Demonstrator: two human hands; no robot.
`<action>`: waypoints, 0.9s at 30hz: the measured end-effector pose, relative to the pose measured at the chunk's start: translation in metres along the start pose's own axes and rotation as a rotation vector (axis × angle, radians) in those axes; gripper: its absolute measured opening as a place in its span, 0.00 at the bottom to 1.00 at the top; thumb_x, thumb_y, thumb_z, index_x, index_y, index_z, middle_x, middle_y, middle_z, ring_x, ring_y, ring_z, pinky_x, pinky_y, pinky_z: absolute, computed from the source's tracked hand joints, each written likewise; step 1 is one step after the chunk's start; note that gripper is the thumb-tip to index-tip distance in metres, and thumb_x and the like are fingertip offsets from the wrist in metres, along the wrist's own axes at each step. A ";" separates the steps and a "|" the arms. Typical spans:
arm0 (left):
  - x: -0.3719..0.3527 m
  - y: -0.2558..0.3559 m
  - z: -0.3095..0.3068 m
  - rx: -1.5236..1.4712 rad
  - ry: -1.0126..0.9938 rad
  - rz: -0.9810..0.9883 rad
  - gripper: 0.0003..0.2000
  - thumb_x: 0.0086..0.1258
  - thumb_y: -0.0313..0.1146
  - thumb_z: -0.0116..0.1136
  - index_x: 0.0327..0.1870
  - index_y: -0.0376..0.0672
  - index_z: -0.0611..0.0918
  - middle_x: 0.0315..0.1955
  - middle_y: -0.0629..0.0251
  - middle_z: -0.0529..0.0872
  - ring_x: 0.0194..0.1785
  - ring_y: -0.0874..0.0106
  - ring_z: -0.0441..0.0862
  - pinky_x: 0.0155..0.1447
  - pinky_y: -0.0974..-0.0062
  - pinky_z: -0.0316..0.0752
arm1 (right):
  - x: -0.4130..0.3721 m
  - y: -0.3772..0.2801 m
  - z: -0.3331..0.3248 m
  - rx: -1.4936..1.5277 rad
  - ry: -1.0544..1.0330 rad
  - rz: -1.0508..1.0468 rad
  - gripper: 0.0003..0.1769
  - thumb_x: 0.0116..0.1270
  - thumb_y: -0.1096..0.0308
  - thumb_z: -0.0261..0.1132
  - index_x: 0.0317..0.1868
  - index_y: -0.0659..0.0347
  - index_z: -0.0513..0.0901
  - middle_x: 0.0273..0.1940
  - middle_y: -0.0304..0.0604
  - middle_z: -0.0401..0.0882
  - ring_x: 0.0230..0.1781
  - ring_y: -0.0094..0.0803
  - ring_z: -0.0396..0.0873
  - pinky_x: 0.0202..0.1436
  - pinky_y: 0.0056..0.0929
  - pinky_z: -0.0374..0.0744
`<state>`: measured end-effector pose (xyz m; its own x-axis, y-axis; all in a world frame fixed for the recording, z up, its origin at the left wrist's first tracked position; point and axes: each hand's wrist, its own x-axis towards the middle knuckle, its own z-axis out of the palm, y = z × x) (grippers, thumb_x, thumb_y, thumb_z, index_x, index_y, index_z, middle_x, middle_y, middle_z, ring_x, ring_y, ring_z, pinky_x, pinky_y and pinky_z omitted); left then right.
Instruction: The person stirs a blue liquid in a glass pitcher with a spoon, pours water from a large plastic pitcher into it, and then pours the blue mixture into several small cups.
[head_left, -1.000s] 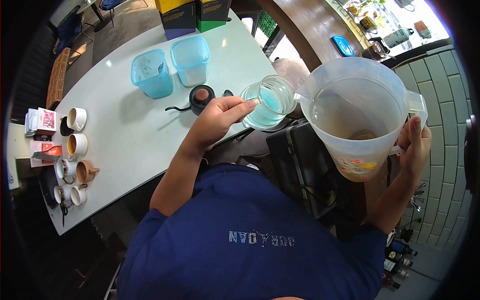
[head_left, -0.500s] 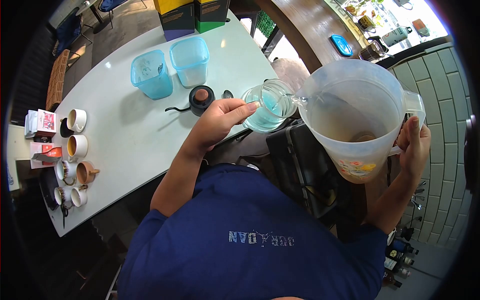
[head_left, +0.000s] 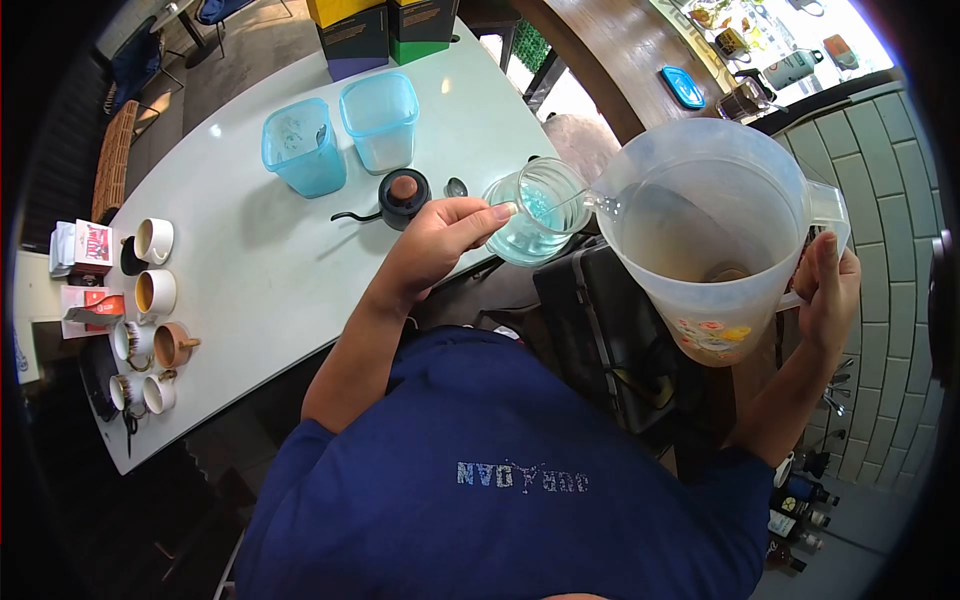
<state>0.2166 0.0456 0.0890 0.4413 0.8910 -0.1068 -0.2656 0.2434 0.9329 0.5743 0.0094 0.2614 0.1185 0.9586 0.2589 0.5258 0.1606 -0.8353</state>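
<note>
My right hand (head_left: 828,300) is closed around the handle of a large translucent plastic pitcher (head_left: 700,190) with a flower print, tilted to the left. A thin trickle and some drops come off its spout into a clear glass jug (head_left: 553,194). My left hand (head_left: 455,235) pinches the jug at its left side; the exact grip is partly hidden by the fingers. Directly below the jug is a light blue see-through container (head_left: 520,243) at the counter edge. Beyond my left hand stand a black hand grinder (head_left: 403,198) with a crank and a small spoon (head_left: 457,188).
On the white counter (head_left: 240,330) stand two blue plastic tubs (head_left: 303,150), dark boxes (head_left: 355,40) and several cups (head_left: 155,292). A black case (head_left: 600,330) lies below the pitcher. A blue lid (head_left: 683,88) rests on the wooden ledge (head_left: 590,50).
The stream from the pitcher spout has thinned to a trickle with drops. Both hands, the pitcher and the glass jug have hardly moved.
</note>
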 end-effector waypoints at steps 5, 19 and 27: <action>0.000 -0.001 0.001 -0.003 0.017 0.000 0.14 0.70 0.40 0.54 0.21 0.48 0.75 0.17 0.83 0.61 0.22 0.88 0.52 0.26 0.85 0.47 | -0.001 0.000 -0.001 -0.011 -0.018 -0.008 0.22 0.68 0.53 0.60 0.21 0.56 0.69 0.13 0.25 0.57 0.12 0.12 0.47 0.16 0.20 0.45; 0.000 -0.004 -0.005 -0.052 0.068 -0.051 0.16 0.69 0.39 0.54 0.18 0.48 0.72 0.16 0.83 0.61 0.21 0.88 0.52 0.25 0.85 0.47 | -0.003 -0.002 0.000 0.015 -0.015 0.001 0.22 0.69 0.53 0.60 0.21 0.56 0.69 0.13 0.25 0.57 0.12 0.12 0.47 0.16 0.20 0.45; 0.001 -0.008 -0.007 -0.078 0.071 -0.087 0.16 0.68 0.39 0.56 0.18 0.47 0.73 0.16 0.83 0.60 0.21 0.87 0.52 0.26 0.84 0.48 | -0.006 -0.003 0.002 -0.015 -0.005 -0.003 0.23 0.68 0.52 0.61 0.20 0.56 0.69 0.12 0.25 0.57 0.12 0.12 0.48 0.16 0.20 0.45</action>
<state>0.2126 0.0472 0.0791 0.4046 0.8893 -0.2131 -0.2957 0.3477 0.8897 0.5703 0.0030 0.2618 0.1131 0.9592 0.2592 0.5389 0.1600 -0.8271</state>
